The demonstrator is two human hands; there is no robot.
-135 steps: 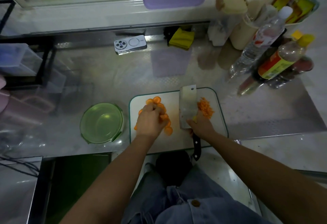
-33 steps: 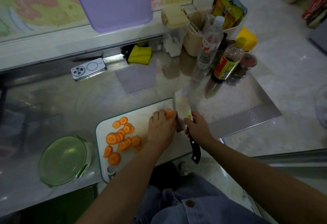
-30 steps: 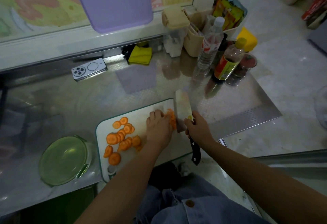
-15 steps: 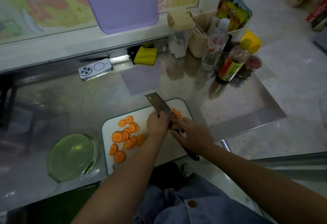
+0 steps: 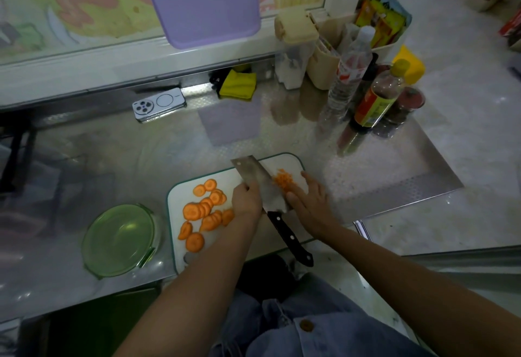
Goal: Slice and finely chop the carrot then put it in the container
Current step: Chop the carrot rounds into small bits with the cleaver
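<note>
Blue denim garment (image 5: 332,339), brown button (image 5: 306,325)

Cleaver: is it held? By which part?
Left-hand grip holds the steel black-handled cleaver by the blade's spine; handle free. Right-hand grip flat, holding nothing.

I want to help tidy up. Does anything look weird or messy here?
Only the knife: its black handle juts past the cutting board, and the left hand grips the blade instead. Nothing looks spilled.
</note>
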